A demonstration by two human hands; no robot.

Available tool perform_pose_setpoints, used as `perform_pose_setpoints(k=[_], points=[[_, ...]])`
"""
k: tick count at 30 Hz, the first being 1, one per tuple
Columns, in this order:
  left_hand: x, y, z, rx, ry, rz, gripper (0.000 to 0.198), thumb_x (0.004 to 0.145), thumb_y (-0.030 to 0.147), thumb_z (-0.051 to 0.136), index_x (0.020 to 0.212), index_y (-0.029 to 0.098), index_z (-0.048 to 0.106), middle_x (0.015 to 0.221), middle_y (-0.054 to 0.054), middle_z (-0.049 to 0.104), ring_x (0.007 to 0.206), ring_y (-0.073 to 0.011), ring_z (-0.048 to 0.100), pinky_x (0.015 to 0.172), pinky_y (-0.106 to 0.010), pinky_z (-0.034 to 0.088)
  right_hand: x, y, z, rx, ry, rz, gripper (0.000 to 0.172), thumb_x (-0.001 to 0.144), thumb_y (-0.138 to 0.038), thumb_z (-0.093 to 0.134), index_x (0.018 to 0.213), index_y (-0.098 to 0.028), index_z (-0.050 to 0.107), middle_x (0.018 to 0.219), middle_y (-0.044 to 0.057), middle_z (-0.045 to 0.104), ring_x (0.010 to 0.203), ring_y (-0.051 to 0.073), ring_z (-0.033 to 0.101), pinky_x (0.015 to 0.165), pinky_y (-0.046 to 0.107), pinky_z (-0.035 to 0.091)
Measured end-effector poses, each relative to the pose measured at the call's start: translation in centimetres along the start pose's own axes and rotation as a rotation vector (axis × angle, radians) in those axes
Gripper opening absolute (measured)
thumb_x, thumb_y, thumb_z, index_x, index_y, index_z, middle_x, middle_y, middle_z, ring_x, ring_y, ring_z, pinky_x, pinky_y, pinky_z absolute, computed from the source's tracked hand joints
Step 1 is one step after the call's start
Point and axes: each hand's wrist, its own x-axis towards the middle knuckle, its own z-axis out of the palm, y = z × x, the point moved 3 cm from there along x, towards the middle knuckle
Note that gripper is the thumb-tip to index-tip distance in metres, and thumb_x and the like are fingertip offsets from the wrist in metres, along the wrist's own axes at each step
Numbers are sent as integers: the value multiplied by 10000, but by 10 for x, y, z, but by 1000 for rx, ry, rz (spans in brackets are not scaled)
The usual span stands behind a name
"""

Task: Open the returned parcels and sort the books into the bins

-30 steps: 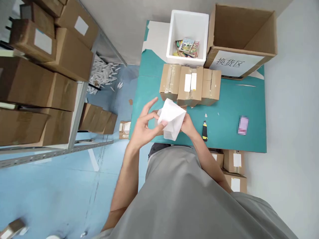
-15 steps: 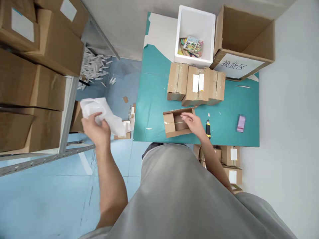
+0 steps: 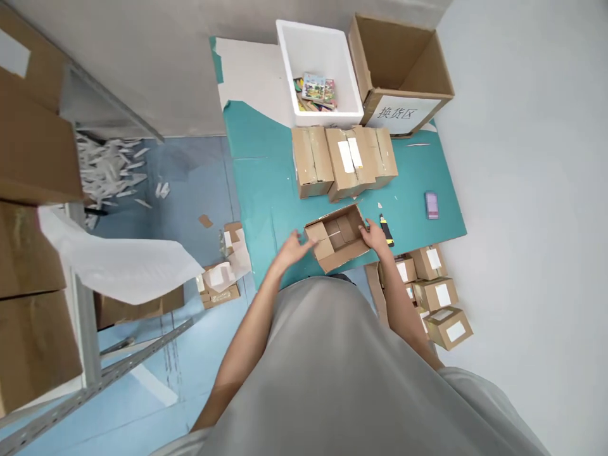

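An open cardboard box (image 3: 339, 258) lies on the green-topped table, its inside facing up and a flap folded in at its left end. My right hand (image 3: 374, 238) grips the wall at its right end. At the left end is my left hand (image 3: 292, 251), thumb and fingers apart and holding nothing; its fingertips are at the flap, and I cannot tell whether they touch. Off to the left, a white sheet of packing foam (image 3: 123, 263) hangs in the air, away from both hands. A black and yellow utility knife (image 3: 386, 230) lies just right of my right hand.
Behind the open box stand taped cartons (image 3: 311, 161), a white foam bin (image 3: 354, 111) holding small books, and a large open carton (image 3: 403, 114). A phone (image 3: 431, 206) lies at the right. Shelving (image 3: 88, 304) with cartons stands left; more cartons (image 3: 434, 292) are stacked under the table.
My left hand has let go of the white foam sheet and moved right to the open box. The sheet is falling at the left. My right hand has closed on the box's right wall.
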Motion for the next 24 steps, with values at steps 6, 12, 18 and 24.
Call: perform_pose_setpoints(k=[6,12,18,24], points=[[6,-3,61,380,63,34,1292,738,394,1020,1742,-14,316,1678,-400,487,1566,-561,490,1287,-641,427,-53,-6,31,23,58,-6,506,1172,-516,343,1219,-208,742,1109,185,820,1108,406,761,1033,497,573],[18,-22,14,388,168,140,894,882,163,693,1711,-9,408,1566,-328,601,1447,-474,604,1232,-560,474,-77,-14,44,209,120,-54,531,1179,-628,334,911,-273,623,930,116,728,947,338,696,921,419,542],[10,-40,-15,80,158,32,264,1009,375,555,1023,183,736,856,-48,698,832,-267,644,844,-376,533,-63,-11,22,37,-13,5,456,1116,-628,594,879,-246,668,839,74,710,855,290,680,792,343,482],[4,-52,-15,24,255,-84,340,998,510,636,796,238,617,705,1,537,760,-245,577,814,-366,501,-42,-25,14,-153,-73,47,444,1187,-466,481,1091,-155,783,1103,229,819,1076,374,784,890,371,522]])
